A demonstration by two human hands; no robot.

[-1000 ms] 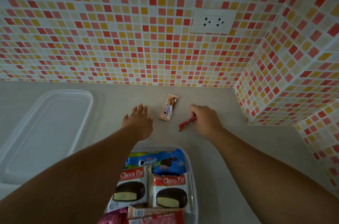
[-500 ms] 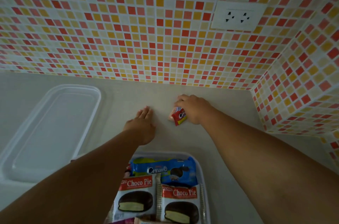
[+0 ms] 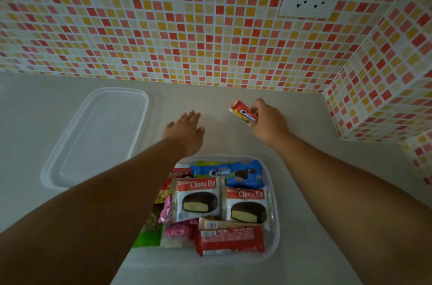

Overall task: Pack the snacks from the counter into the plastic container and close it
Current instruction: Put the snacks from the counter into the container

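Red Cream-O packet (image 3: 244, 115) now lifted off the counter (image 3: 304, 144) in my right hand (image 3: 268, 121), fingers clamped on it.
Left hand (image 3: 185, 131) flat and spread, holding nothing, same spot as before. Beige packet is gone from the counter, can't tell where. Container (image 3: 275, 219) half hidden by my left forearm; lid (image 3: 93, 137) lies left.

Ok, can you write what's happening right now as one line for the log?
right hand: holds red snack pack above counter | left hand: open, empty | container: open, nearly full | lid: on counter, left
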